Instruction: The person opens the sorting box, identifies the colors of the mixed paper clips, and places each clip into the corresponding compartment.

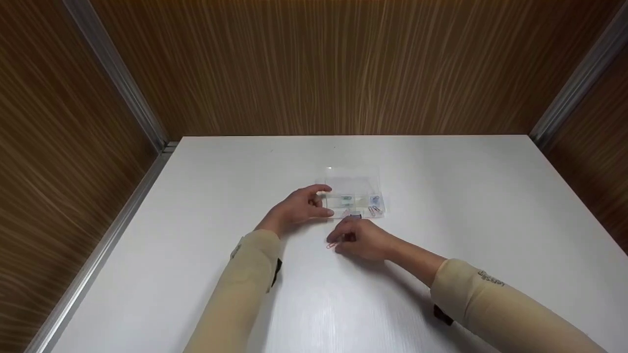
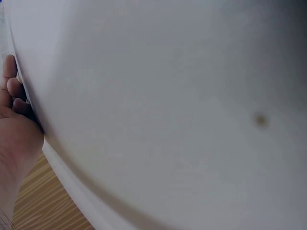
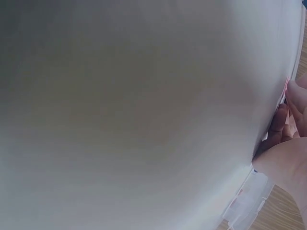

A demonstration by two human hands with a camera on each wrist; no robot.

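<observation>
Near the middle of the white tabletop (image 1: 441, 171), the left hand (image 1: 299, 208) curls its grip round the near-left end of the clear compartment box (image 1: 354, 196), apparently steadying it, while the right hand (image 1: 363, 239) pinches a pink paper clip (image 1: 332, 244) off the tabletop just in front.

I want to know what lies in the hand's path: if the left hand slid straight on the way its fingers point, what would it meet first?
Most likely the clear plastic box: the left hand points right along the white table, its fingers already at the box's left end. Actual contact is unclear.
</observation>
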